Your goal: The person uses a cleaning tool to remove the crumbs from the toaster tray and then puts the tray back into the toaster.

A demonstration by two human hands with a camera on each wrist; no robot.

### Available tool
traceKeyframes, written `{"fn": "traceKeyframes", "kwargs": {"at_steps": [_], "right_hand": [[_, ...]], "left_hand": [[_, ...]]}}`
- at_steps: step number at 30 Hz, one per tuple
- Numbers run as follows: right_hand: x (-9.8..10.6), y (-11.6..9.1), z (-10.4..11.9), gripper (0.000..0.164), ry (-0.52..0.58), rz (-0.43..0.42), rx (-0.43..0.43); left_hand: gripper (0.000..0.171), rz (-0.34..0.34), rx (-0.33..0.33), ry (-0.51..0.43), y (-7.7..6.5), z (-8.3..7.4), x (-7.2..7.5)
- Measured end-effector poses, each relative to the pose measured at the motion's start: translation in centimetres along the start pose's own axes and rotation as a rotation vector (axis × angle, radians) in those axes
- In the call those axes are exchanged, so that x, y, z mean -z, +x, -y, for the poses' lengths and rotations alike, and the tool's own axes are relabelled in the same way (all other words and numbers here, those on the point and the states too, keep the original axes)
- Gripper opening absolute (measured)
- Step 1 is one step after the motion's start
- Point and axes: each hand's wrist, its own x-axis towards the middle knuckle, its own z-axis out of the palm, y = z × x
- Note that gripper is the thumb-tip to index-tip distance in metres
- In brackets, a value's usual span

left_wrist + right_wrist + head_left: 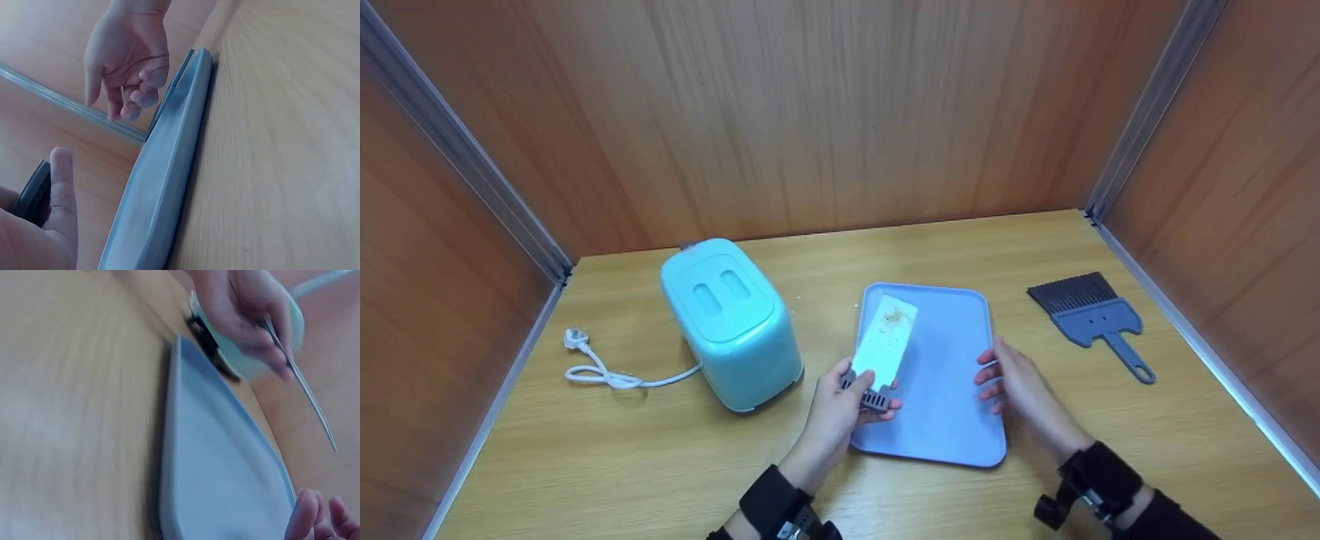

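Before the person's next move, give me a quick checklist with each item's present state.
1. Crumb tray gripped by the left hand: ok.
2. Blue tray beneath the crumb tray: ok.
3. Crumb tray free of crumbs: not ok; some lie toward its far end.
4. Brush in the right hand: not ok; it lies on the table.
5. Power plug out of a socket: ok; it lies on the table.
6. Toaster interior free of crumbs: cannot tell; hidden.

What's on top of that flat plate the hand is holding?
Small brownish bits, like crumbs, lie on the flat plate, mostly toward its far end. The left hand covers part of its grey end, so anything hidden there can't be seen.
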Motion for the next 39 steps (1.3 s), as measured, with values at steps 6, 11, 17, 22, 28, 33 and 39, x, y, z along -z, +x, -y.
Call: {"fn": "traceKeyframes", "kwargs": {"at_steps": [6,11,17,22,28,33,39], "right_hand": [[5.3,2.2,-0.8,0.055,-0.095,-0.065,0.01],[9.7,3.7,-1.5,0.069,-0.207,-0.166,0.02],[14.4,4.7,-3.0,0.082,-0.453,-0.321,0.038],[17.3,4.8,-4.3,0.082,-0.628,-0.426,0.05],[19.0,4.9,-5.0,0.098,-0.72,-0.384,-0.02],[19.3,5.0,-5.0,0.071,-0.756,-0.376,-0.026],[19.6,5.1,-4.5,0.052,-0.735,-0.332,-0.074]], "left_hand": [[0.04,0.02,0.018,0.019,-0.2,0.0,0.7],[0.043,0.024,0.037,0.032,-0.3,-0.1,1.2],[0.046,0.013,0.061,0.028,-0.4,-0.2,1.4],[0.044,0.038,0.039,0.011,-0.4,-0.1,1.3],[0.045,0.043,0.041,0.022,-0.5,-0.2,1.5],[0.046,0.037,0.054,0.022,-0.6,-0.3,1.7],[0.046,0.039,0.066,0.018,-0.6,-0.3,1.9]]}}
